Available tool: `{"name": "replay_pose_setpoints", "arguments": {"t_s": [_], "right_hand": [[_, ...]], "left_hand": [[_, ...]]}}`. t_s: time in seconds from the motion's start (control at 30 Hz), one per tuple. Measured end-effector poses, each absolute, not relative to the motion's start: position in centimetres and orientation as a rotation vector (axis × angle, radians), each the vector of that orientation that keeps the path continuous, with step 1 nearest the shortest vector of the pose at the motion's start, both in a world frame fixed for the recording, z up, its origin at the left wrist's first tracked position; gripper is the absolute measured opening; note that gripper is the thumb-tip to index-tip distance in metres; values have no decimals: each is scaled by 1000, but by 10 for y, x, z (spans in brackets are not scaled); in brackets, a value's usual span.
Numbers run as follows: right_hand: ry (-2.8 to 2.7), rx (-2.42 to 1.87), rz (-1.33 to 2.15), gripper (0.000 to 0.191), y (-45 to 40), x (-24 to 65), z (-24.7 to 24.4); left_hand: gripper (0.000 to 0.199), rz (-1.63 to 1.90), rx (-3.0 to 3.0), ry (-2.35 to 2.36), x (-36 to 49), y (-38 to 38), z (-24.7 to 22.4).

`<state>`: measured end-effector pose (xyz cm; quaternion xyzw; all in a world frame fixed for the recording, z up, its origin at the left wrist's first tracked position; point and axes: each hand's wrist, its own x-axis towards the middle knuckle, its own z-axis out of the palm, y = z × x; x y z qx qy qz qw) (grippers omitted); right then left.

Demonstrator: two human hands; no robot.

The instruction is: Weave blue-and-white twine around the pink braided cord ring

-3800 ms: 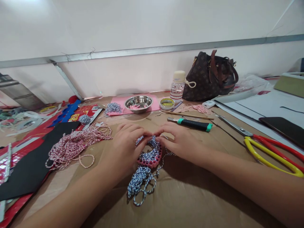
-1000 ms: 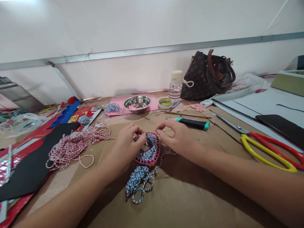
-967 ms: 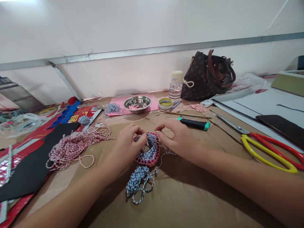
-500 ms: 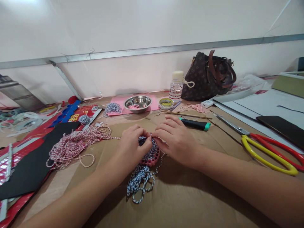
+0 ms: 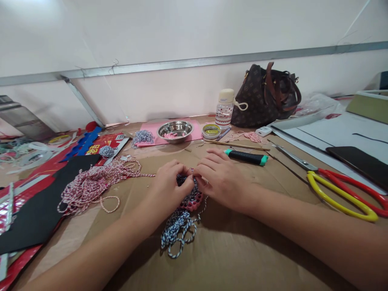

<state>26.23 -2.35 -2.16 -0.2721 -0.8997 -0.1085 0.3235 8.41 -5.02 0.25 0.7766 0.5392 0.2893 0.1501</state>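
A small round woven cord piece (image 5: 196, 198), dark blue-and-white inside with a pink looped rim, sits between my two hands. My left hand (image 5: 171, 184) pinches its far left edge between thumb and forefinger. Against the far right edge, the fingers of my right hand (image 5: 222, 178) are bent and pressed together, their tips meeting the left fingertips. Exactly what the tips grip is hidden. A bundle of blue-and-white cord (image 5: 177, 230) trails from the piece toward me. To the left lies a heap of red-and-white cord (image 5: 87, 186), one strand leading under my left hand.
Cardboard (image 5: 242, 254) covers the work surface. Beyond my hands are a steel bowl (image 5: 189, 136) with pink bits, a tape roll (image 5: 211, 131), a bottle (image 5: 224, 109) and a black-and-green cutter (image 5: 247, 157). Large scissors (image 5: 330, 196) lie right, near a phone (image 5: 360, 165). A handbag (image 5: 263, 97) stands behind.
Both hands stay at the far edge of the woven piece. My right fingertips have shifted slightly, and the whole view has moved a little.
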Motion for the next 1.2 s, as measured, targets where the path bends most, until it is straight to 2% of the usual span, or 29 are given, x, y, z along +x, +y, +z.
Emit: {"name": "replay_pose_setpoints", "arguments": {"t_s": [0.3,0.4,0.63,0.87,1.03,1.2], "right_hand": [[-2112,-916,295,6,-23,256,-27],[-2173,-862,213,5,-22,261,-25],[-2305,-664,-269,12,-22,267,-17],[-2358,-672,-466,15,-26,266,-17],[-2364,-675,-429,13,-24,264,-20],[-2177,-866,16,6,-22,261,-23]], "left_hand": [[13,874,2224,1517,83,-43,-1],[14,868,2182,1536,81,-43,0],[13,865,2179,1579,81,-45,2],[12,848,2203,1575,84,-48,2],[13,848,2207,1555,85,-48,0],[13,883,2207,1523,82,-43,-3]]}}
